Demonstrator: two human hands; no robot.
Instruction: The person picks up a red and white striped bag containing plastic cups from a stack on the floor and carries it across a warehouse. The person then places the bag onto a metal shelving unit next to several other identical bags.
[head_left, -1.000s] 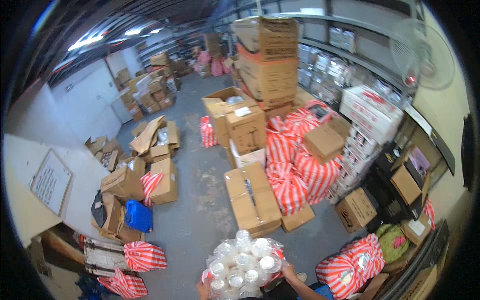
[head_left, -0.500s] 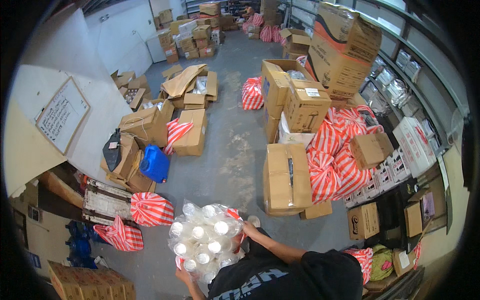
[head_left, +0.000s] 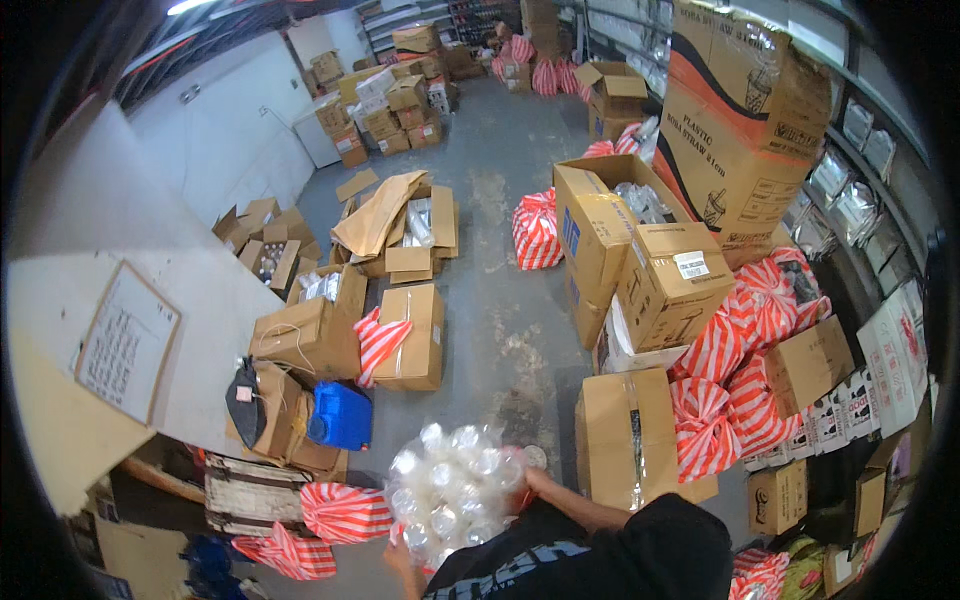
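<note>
In front of my body I carry a bulging bundle of clear plastic sleeves [head_left: 455, 495] with round, shiny ends, which look like stacked cups or lids. Red-and-white striped plastic shows at its edges, so it seems to sit in a striped bag. My left hand [head_left: 399, 556] grips the bundle low on its near left side, fingers partly hidden. At the right side my right hand [head_left: 537, 484] is closed on the bag's edge, its fingertips out of sight behind the plastic.
Cardboard boxes [head_left: 412, 335] and a blue jerrycan [head_left: 341, 415] line the left of the aisle [head_left: 490, 330]. On the right stand a taped carton [head_left: 625, 440], stacked boxes and striped bags [head_left: 705, 425]. More striped bags [head_left: 345, 512] lie at lower left, below a whiteboard [head_left: 128, 340].
The view has tilted up and turned slightly left, so the surroundings sit lower and further right. I still hold the bundle with both hands in front of me.
</note>
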